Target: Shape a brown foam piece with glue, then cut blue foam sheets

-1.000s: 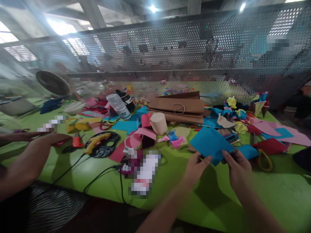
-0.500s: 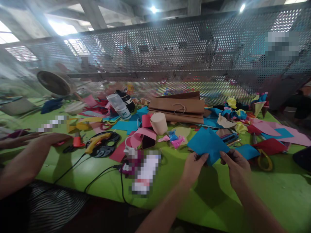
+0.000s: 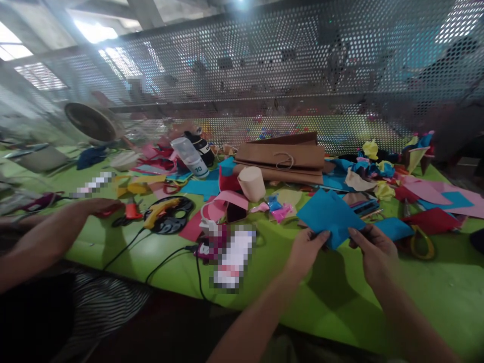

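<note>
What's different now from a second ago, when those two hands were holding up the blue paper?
Very little: the scene sits slightly higher and further right in the picture because the camera view shifted. Nothing was taken up or let go: the left hand and right hand still hold the blue paper. The yellow glue gun and brown paper stayed put.

The held sheet (image 3: 321,210) is plain bright blue, over a lime-green surface (image 3: 272,287). The glue gun (image 3: 162,206) is yellow, its tray (image 3: 187,209) black. The folded packet (image 3: 280,155) is brown, the roll (image 3: 251,184) cream and the curled strip (image 3: 231,197) pink. The scissors handle (image 3: 423,256) is yellow. The panel (image 3: 245,75) is grey, patterned with rows of round holes. The material (image 3: 104,297) at lower left has wavy grey and black stripes.
</note>
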`<state>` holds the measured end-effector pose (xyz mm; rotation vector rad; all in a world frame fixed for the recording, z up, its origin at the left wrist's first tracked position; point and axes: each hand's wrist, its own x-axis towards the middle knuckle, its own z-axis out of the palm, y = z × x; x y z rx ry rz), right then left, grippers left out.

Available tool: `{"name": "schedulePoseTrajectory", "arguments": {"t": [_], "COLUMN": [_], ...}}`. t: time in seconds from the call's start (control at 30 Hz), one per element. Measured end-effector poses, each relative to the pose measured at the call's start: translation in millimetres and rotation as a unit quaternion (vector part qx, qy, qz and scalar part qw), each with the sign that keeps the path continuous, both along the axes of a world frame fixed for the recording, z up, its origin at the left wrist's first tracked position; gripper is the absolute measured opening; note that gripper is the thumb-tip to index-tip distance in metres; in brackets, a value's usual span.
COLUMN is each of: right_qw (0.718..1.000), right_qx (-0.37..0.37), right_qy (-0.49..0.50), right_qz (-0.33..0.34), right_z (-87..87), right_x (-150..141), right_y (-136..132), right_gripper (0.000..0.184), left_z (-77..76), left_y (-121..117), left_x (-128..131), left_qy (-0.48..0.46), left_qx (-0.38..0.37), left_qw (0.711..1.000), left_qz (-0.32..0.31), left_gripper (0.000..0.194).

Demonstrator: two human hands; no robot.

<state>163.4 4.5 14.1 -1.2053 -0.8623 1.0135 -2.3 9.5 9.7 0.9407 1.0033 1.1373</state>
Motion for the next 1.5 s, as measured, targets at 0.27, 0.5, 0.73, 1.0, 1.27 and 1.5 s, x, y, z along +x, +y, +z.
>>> {"name": "schedulePoseTrajectory", "arguments": {"t": [0.27,0.5,0.73,1.0,1.27,1.5], "right_qw": [1.000,1.000,1.000,1.000,0.995,0.960], "right_qx": [-0.006,-0.005,0.001,0.021,0.056,-0.039], "right_qy": [-0.005,-0.014,0.001,0.002,0.037,-0.274], "right_qz": [0.002,0.009,0.019,-0.003,-0.071,0.046], "right_z": [-1.1,-1.8,-2.4,2.0,19.9,14.9], "right_x": [0,0,-2,2,60,136], "right_y": [0,-1,-1,1,-24,-64], "right_gripper": [0.036,0.034,0.035,0.031,0.029,0.039], "left_z": [-1.4,4.9,11.6,6.1,3.7,10.4], "left_y": [-1,0,-2,2,19,17], "left_x": [-2,-2,-1,-5,-40,-45], "left_qy": [-0.016,-0.008,-0.030,0.021,0.039,0.013], "left_qx": [0.007,-0.004,-0.011,0.040,0.062,0.042], "left_qw": [1.000,1.000,0.999,0.999,0.985,0.987], "left_qz": [-0.010,0.005,0.027,0.030,0.153,0.152], "left_gripper": [0.047,0.049,0.052,0.042,0.042,0.041]}}
